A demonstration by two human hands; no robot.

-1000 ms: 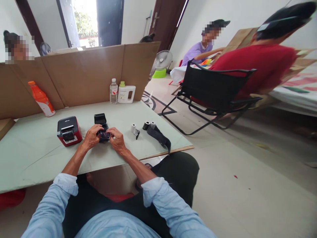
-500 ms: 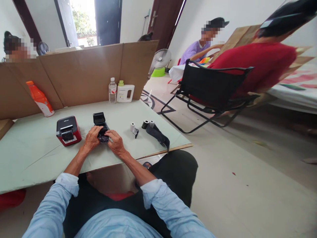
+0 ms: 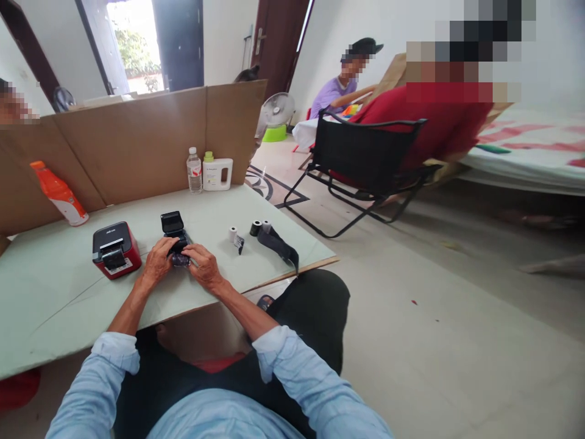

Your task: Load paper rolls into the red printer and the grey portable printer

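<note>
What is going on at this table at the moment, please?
A seated person holds a small black device, its lid raised, with the left hand and right hand on the pale table. A red printer stands to its left; a white roll and black roll lie to its right.

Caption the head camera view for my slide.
Left hand and right hand hold a small open black printer beside a red printer.
</note>
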